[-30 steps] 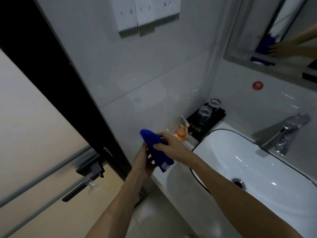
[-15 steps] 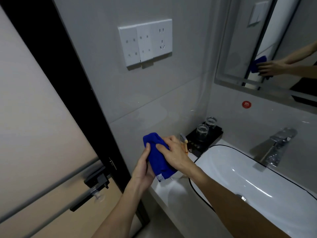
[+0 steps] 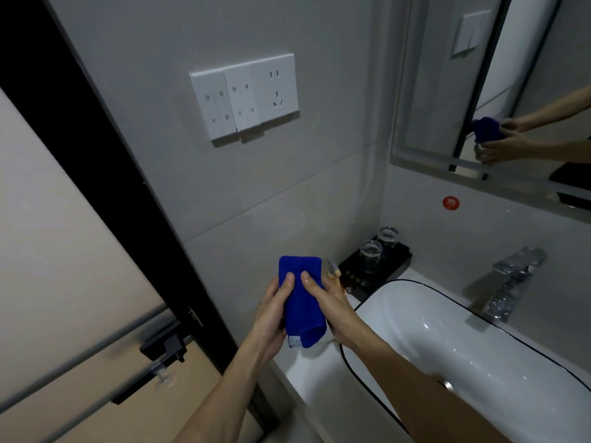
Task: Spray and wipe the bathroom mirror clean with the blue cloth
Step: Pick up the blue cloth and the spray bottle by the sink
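One white character, too small to be made out, is seen on a round red sticker (image 3: 450, 202) on the wall below the mirror (image 3: 447, 91); gold marks on the black tray (image 3: 377, 270) are blurred, and nothing else legible is found.

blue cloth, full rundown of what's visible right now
The blue cloth is deep blue and looks like soft microfibre, folded into a narrow upright pad with a pale tag at its lower left corner. It is held in the air above the counter's left end, in front of the wall. The left hand grips its left side and the right hand its right, thumbs pressed on the front. Its reflection shows in the mirror. It is not touching the mirror.
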Tool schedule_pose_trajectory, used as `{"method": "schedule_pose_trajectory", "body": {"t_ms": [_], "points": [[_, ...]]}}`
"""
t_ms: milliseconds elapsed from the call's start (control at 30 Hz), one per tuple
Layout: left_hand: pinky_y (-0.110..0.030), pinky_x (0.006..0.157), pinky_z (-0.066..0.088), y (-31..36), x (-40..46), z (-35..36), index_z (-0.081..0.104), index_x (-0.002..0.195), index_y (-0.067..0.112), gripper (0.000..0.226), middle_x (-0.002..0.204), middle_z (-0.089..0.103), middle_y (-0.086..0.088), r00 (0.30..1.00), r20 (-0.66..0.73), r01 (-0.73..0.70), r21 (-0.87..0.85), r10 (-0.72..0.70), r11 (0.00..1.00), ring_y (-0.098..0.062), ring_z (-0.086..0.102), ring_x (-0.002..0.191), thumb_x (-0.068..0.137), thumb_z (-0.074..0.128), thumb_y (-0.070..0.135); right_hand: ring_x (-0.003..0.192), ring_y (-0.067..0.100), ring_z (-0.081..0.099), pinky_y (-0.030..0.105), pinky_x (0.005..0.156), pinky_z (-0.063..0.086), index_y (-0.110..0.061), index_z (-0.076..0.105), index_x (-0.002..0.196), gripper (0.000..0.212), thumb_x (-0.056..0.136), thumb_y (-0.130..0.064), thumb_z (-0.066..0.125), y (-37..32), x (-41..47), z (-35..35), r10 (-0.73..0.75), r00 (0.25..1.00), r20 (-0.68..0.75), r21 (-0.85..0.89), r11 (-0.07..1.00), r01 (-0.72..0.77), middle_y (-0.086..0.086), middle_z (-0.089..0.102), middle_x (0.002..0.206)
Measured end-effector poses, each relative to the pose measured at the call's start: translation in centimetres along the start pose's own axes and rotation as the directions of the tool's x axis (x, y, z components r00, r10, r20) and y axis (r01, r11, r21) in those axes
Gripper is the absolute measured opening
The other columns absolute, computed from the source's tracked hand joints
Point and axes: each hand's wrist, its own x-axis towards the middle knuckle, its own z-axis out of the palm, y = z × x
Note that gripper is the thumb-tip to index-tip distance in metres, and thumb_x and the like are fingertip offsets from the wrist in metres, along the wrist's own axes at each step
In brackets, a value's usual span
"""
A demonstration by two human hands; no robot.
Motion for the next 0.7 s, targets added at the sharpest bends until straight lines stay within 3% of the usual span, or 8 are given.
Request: {"method": "schedule_pose_trajectory", "body": {"t_ms": [167,333,533,633,700], "points": [[-0.037,0.080,0.059,-0.8,0.8,1.9,0.063,0.123,0.021,0.037,0.115,0.073,-0.004,0.999,-0.042,-0.023,0.138,0.029,0.990,-0.022,0.071,0.102,0.092,0.061,0.043,0.111,0.022,0.066,0.047,0.090,0.058,-0.041,0.062,0.120,0.062,0.068,-0.073,0.074,0.5,-0.1,-2.6,-0.044,0.998,-0.051,-0.019,0.999,0.044,0.003,0.060,0.129],[-0.042,0.084,0.059,-1.8,2.1,2.1,0.065,0.117,0.018,0.041,0.112,0.066,-0.010,0.992,-0.128,0.010,0.234,0.021,0.972,-0.025,0.069,0.094,0.094,0.054,0.051,0.100,0.025,0.070,0.045,0.087,0.058,-0.035,0.061,0.119,0.047,0.079,-0.059,0.069,0.0,-0.7,-5.6,-0.021,0.995,-0.097,0.056,0.998,0.027,0.000,0.072,0.112],[-0.039,0.076,0.055,-2.5,5.5,2.2,0.060,0.119,0.012,0.022,0.097,0.064,-0.003,0.991,-0.133,0.053,0.367,-0.003,0.929,-0.017,0.067,0.074,0.100,0.055,0.024,0.095,0.034,0.070,0.049,0.082,0.056,-0.028,0.062,0.115,0.031,0.089,-0.045,0.067,-0.7,-0.4,-9.6,0.011,0.973,-0.231,0.147,0.989,0.024,0.008,0.073,0.105],[-0.041,0.079,0.055,-3.1,7.8,2.1,0.060,0.119,0.011,0.022,0.092,0.066,-0.002,0.994,-0.106,0.076,0.472,-0.029,0.878,-0.021,0.063,0.076,0.098,0.054,0.015,0.096,0.037,0.068,0.050,0.082,0.054,-0.027,0.063,0.114,0.031,0.090,-0.046,0.066,-0.6,-0.1,-11.7,-0.013,0.953,-0.304,0.113,0.992,0.049,0.013,0.071,0.108],[-0.039,0.072,0.051,-3.5,9.4,2.2,0.059,0.118,0.010,0.022,0.090,0.066,-0.006,0.995,-0.082,0.094,0.490,-0.061,0.867,-0.023,0.061,0.077,0.096,0.056,0.015,0.099,0.040,0.067,0.054,0.085,0.054,-0.026,0.061,0.117,0.036,0.089,-0.049,0.065,-0.6,0.1,-12.8,-0.027,0.938,-0.346,0.087,0.994,0.061,0.012,0.070,0.108]]}}
